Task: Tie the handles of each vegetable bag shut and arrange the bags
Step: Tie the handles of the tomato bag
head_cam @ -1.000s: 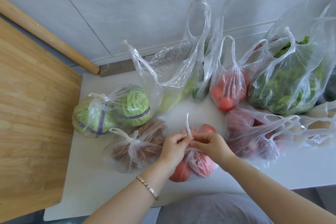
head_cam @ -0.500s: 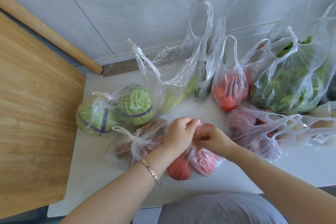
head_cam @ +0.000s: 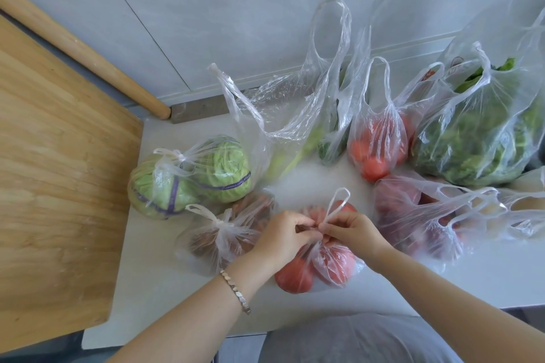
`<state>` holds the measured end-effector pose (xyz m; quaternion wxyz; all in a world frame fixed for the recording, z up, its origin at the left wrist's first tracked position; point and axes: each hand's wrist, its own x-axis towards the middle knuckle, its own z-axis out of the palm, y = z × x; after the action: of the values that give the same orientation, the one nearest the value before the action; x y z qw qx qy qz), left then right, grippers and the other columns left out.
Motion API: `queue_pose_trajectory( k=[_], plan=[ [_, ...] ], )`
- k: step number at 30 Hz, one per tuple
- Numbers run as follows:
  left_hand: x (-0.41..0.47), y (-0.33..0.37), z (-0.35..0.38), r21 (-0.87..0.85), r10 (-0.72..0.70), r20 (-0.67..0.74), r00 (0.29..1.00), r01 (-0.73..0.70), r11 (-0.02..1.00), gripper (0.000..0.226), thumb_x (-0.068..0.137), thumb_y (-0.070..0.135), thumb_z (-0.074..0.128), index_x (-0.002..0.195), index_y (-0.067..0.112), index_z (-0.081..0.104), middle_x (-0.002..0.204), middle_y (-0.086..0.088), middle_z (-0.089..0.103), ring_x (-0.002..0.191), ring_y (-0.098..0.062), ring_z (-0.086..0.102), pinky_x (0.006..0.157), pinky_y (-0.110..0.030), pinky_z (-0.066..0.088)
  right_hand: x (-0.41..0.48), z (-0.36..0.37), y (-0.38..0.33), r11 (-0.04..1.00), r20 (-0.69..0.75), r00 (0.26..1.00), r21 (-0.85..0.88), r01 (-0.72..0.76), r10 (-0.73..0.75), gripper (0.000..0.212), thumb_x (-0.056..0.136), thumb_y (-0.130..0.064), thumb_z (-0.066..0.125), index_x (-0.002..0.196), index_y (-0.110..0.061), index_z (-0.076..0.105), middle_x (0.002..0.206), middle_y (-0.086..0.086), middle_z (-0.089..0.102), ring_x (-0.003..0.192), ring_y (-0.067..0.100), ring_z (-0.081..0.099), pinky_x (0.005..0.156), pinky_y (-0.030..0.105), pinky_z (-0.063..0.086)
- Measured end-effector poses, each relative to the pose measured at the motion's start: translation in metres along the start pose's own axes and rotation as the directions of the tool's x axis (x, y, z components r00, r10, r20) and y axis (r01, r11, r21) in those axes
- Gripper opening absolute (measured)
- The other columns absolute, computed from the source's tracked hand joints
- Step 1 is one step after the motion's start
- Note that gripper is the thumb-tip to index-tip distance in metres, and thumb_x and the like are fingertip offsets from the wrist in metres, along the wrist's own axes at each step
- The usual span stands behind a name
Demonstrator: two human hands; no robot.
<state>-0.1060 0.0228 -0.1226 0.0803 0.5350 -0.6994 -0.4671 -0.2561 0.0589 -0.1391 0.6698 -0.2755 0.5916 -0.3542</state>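
Observation:
A clear plastic bag of red tomatoes point(head_cam: 324, 267) lies on the white counter point(head_cam: 165, 298) near its front edge. My left hand point(head_cam: 284, 233) and my right hand point(head_cam: 352, 230) meet over its neck, each pinching a twisted handle; one handle loop point(head_cam: 337, 200) sticks up between them. To the left lie a knotted bag of two green cabbages point(head_cam: 191, 177) and a knotted bag of brownish vegetables point(head_cam: 224, 236).
Behind stand open bags: a long green vegetable point(head_cam: 283, 115), small tomatoes point(head_cam: 379, 138), leafy greens point(head_cam: 483, 132), and dark red produce point(head_cam: 418, 215) at the right. A wooden board point(head_cam: 56, 180) and a rolling pin point(head_cam: 79, 50) lie at the left. A grey tiled wall backs the counter.
My left hand, which was raised over the bag's top half a second ago, has come down level with my right hand. A handle loop now stands up between my hands.

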Motion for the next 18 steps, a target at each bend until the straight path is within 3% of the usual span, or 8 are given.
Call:
queue_pose_trajectory(
  k=[3, 5, 7, 10, 13, 15, 18],
  plan=[
    [0.000, 0.000, 0.003, 0.079, 0.010, -0.022, 1.000, -0.009, 0.997, 0.030, 0.078, 0.025, 0.071, 0.102, 0.007, 0.068, 0.091, 0.005, 0.047, 0.084, -0.010, 0.049, 0.066, -0.009, 0.033, 0.000, -0.002, -0.003, 0.995, 0.019, 0.999, -0.093, 0.034, -0.033, 0.017, 0.080, 0.005, 0.063, 0.067, -0.006, 0.066, 0.050, -0.002, 0.064, 0.046, 0.003, 0.059, 0.055, 0.012, 0.052],
    [0.003, -0.003, 0.003, 0.069, 0.018, -0.026, 1.000, -0.016, 0.997, 0.027, 0.075, 0.024, 0.074, 0.096, 0.009, 0.070, 0.097, 0.005, 0.052, 0.089, -0.011, 0.053, 0.079, -0.014, 0.041, -0.001, -0.004, -0.006, 0.985, 0.029, 0.998, -0.165, 0.056, -0.051, 0.022, 0.079, 0.004, 0.065, 0.063, -0.010, 0.066, 0.049, -0.005, 0.063, 0.045, 0.002, 0.058, 0.054, 0.011, 0.050],
    [0.004, -0.006, 0.000, 0.060, 0.014, -0.004, 1.000, -0.014, 0.998, 0.019, 0.074, 0.026, 0.075, 0.086, 0.012, 0.072, 0.087, 0.006, 0.063, 0.082, -0.011, 0.059, 0.083, -0.026, 0.047, -0.001, -0.005, -0.008, 0.973, 0.036, 0.997, -0.219, 0.077, -0.071, 0.023, 0.079, 0.004, 0.065, 0.061, -0.011, 0.065, 0.050, -0.003, 0.061, 0.044, 0.000, 0.056, 0.052, 0.010, 0.048],
    [0.001, -0.004, -0.001, -0.034, -0.046, -0.027, 0.999, 0.045, 0.998, 0.015, 0.074, 0.022, 0.075, 0.084, 0.011, 0.073, 0.069, 0.010, 0.064, 0.065, -0.006, 0.056, 0.070, -0.020, 0.045, -0.001, -0.003, -0.009, 0.963, 0.033, 0.996, -0.254, 0.093, -0.087, 0.022, 0.079, 0.003, 0.065, 0.062, -0.011, 0.065, 0.053, -0.001, 0.060, 0.043, -0.001, 0.055, 0.052, 0.010, 0.048],
    [-0.002, -0.001, 0.003, -0.107, -0.049, -0.070, 0.996, 0.041, 0.993, 0.014, 0.076, 0.018, 0.073, 0.086, 0.009, 0.075, 0.070, 0.005, 0.066, 0.065, -0.002, 0.058, 0.066, -0.013, 0.044, -0.001, 0.000, -0.005, 0.972, -0.014, 0.996, -0.222, 0.082, -0.087, 0.018, 0.081, 0.003, 0.064, 0.066, -0.008, 0.067, 0.052, 0.000, 0.060, 0.042, -0.001, 0.055, 0.052, 0.011, 0.048],
    [-0.004, 0.000, 0.007, -0.080, -0.007, -0.061, 0.998, 0.002, 0.997, 0.014, 0.081, 0.018, 0.068, 0.089, 0.009, 0.075, 0.067, 0.008, 0.060, 0.062, 0.005, 0.054, 0.060, -0.004, 0.039, -0.002, 0.002, -0.002, 0.977, -0.058, 0.995, -0.199, 0.074, -0.087, 0.014, 0.081, 0.002, 0.063, 0.069, -0.005, 0.067, 0.049, -0.001, 0.060, 0.041, 0.000, 0.054, 0.050, 0.010, 0.047],
    [-0.008, -0.003, 0.014, 0.012, 0.043, -0.090, 0.995, -0.042, 0.999, 0.018, 0.086, 0.019, 0.062, 0.095, 0.008, 0.073, 0.072, 0.005, 0.050, 0.066, -0.001, 0.047, 0.061, -0.003, 0.034, -0.002, 0.004, 0.001, 0.982, -0.118, 0.990, -0.185, 0.049, -0.072, 0.010, 0.082, 0.001, 0.063, 0.072, 0.003, 0.067, 0.052, 0.004, 0.062, 0.040, 0.002, 0.056, 0.050, 0.011, 0.048]
  ],
)
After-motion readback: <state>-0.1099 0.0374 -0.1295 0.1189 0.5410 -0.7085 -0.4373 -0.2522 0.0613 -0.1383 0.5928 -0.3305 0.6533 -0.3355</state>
